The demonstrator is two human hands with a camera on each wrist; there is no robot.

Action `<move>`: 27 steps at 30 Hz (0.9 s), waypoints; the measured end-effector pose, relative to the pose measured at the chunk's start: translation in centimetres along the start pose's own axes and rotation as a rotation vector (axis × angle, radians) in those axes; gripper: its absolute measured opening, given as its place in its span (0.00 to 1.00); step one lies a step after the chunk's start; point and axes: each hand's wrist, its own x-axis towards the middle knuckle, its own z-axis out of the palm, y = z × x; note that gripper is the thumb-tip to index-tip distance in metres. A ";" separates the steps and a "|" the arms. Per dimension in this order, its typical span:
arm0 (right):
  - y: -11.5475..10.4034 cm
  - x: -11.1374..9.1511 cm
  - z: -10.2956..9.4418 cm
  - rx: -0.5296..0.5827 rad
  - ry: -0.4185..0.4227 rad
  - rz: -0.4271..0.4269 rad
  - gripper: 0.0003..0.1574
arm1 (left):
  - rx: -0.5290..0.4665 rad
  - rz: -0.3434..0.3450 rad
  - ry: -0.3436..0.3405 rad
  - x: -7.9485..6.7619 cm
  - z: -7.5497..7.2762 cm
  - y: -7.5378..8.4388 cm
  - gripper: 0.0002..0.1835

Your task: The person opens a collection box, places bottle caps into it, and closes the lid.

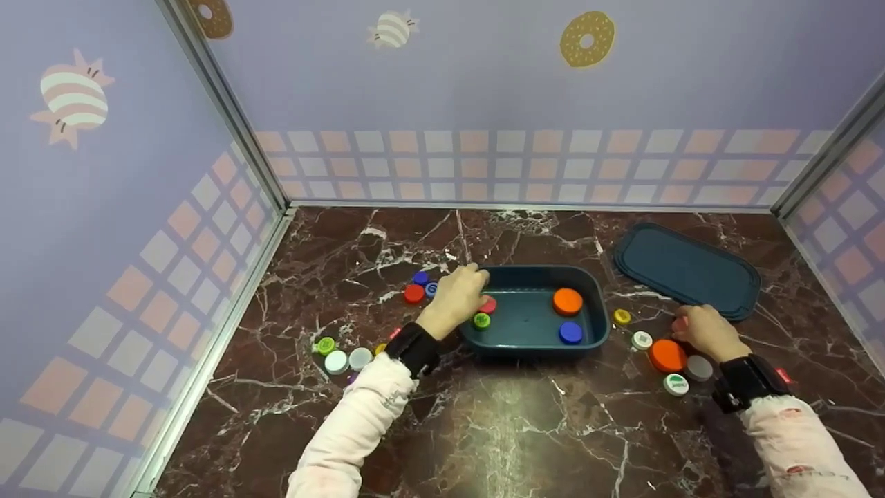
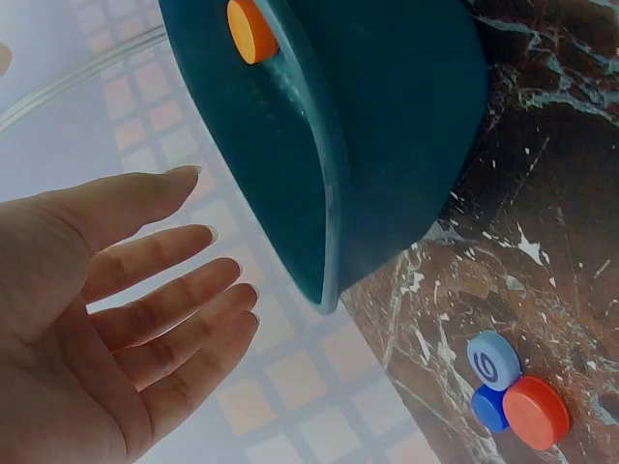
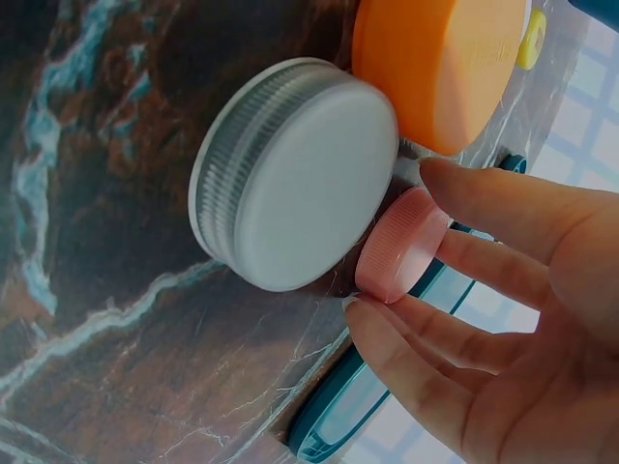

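My left hand (image 1: 453,297) is over the left rim of a dark teal box (image 1: 529,351). In the left wrist view that hand (image 2: 155,309) is empty, its fingers relaxed and spread. Inside the box lie a pink-red bottle cap (image 1: 488,305), a green cap (image 1: 482,321), an orange cap (image 1: 567,301) and a blue cap (image 1: 570,333). My right hand (image 1: 709,333) is down at the right-hand caps. Its thumb and fingertips pinch a pink bottle cap (image 3: 401,246) by the ribbed edge, beside a silver-white lid (image 3: 314,188) and a large orange cap (image 3: 435,68).
The box's flat teal lid (image 1: 688,268) lies behind my right hand. White caps (image 1: 676,384) and a yellow cap (image 1: 621,316) lie near that hand. On the left are a red cap (image 1: 414,294), blue caps (image 1: 421,277), a green cap (image 1: 325,346) and whitish caps (image 1: 336,362). Patterned walls (image 1: 442,83) enclose the table.
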 end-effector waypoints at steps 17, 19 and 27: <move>-0.1 0.1 -0.1 0.027 0.030 -0.001 0.13 | -0.034 -0.068 0.054 -1.3 0.0 -2.7 0.10; -0.2 0.1 -0.1 0.028 0.037 -0.012 0.12 | -0.034 -0.075 0.066 -1.5 0.0 -3.1 0.10; -1.9 0.6 -1.1 0.018 0.088 -0.052 0.14 | -0.038 -0.110 0.104 -2.5 0.6 -4.4 0.09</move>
